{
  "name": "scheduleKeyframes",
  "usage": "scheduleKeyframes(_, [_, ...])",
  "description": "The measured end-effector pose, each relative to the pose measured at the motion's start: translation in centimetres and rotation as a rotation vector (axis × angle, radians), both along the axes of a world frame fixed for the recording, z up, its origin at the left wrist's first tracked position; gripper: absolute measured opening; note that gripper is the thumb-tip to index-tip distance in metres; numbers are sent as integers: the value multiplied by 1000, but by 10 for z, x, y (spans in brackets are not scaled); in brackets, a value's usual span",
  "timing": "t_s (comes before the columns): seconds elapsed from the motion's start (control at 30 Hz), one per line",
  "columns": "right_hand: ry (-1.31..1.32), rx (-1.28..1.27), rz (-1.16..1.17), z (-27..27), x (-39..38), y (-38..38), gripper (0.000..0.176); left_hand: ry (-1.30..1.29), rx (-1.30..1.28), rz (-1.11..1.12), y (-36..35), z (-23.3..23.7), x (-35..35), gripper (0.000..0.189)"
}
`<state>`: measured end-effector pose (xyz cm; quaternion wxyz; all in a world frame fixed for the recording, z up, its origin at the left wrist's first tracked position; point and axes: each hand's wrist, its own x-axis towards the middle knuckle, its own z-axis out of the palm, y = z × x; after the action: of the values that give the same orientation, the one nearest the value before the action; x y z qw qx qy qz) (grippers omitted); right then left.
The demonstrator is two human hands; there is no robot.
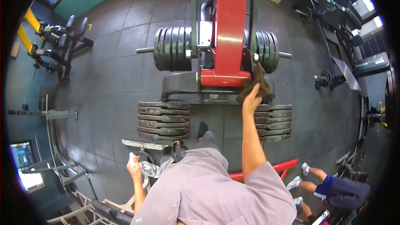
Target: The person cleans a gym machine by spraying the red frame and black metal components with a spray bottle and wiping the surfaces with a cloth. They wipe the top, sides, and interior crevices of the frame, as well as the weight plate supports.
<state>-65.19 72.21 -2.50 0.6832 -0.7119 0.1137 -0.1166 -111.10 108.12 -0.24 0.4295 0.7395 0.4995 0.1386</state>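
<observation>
My right hand (251,100) is closed on a dark brown cloth (259,82), which rests against the right end of the machine's red base crossbar (223,80). Above the crossbar rises the machine's wide red upright (229,21). Low on the left, my left hand (134,171) grips a clear spray bottle (151,169) by its white head, with the bottle body pointing right. Black weight plates (173,49) are loaded on the bar at the left of the upright, and more plates (266,51) sit on its right side.
Stacked plates (163,121) stand left of my legs, another stack (273,123) to the right beside my forearm. A red bar (287,164) runs behind my right side. Near it is another person in a dark shirt (348,192). Gym machines (62,41) line both sides.
</observation>
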Motion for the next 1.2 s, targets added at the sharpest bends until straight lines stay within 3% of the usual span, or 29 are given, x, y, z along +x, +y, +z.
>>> scheduleKeyframes(0.07, [-140,115,109,19,-28,30,58,18,-5,26,-5,3,-5,48])
scheduleKeyframes(0.13, [-439,-237,231,35,-17,67,66,43,-25,25,-9,-2,-7,48])
scheduleKeyframes(0.17, [-408,-794,459,38,1,70,79,53,-10,30,-12,-5,-5,47])
scheduleKeyframes(0.2, [-406,-1082,446,40,13,90,87,85,21,-11,-13,-6,-4,47])
scheduleKeyframes(0.27, [-363,-1236,452,53,43,112,95,153,86,-73,-13,-9,-6,46])
scheduleKeyframes(0.33, [-475,-1313,424,104,101,130,104,141,112,-33,-13,-15,-5,44])
scheduleKeyframes(0.4, [-666,-1371,253,148,178,151,111,161,122,-17,-15,-16,-11,41])
scheduleKeyframes(0.53, [-750,-1409,-9,202,300,196,94,140,131,92,-19,0,-12,37])
scheduleKeyframes(0.67, [-741,-1501,-17,199,313,199,80,100,183,47,-15,-4,-39,36])
scheduleKeyframes(0.7, [-708,-1504,18,198,297,200,71,100,176,34,-12,-1,-42,35])
scheduleKeyframes(0.8, [-728,-1297,120,155,248,199,69,108,136,20,13,-9,-64,36])
scheduleKeyframes(0.87, [-702,-1105,209,111,174,203,71,111,114,-7,34,-16,-73,36])
scheduleKeyframes(0.9, [-564,-1176,288,89,131,205,71,119,104,-25,45,-17,-80,37])
scheduleKeyframes(0.97, [94,-1069,303,35,43,219,68,116,66,-37,71,-26,-91,38])
scheduleKeyframes(1.0, [-242,-1257,492,29,1,212,65,111,49,-50,87,-31,-94,39])
scheduleKeyframes(1.03, [-354,-1530,524,24,-28,214,57,154,-4,-43,104,-29,-94,40])
scheduleKeyframes(1.13, [-288,-1046,329,-1,-94,231,40,115,51,-193,169,-65,-122,44])
scheduleKeyframes(1.2, [-205,-895,291,-41,-121,227,37,130,14,-235,211,-69,-127,45])
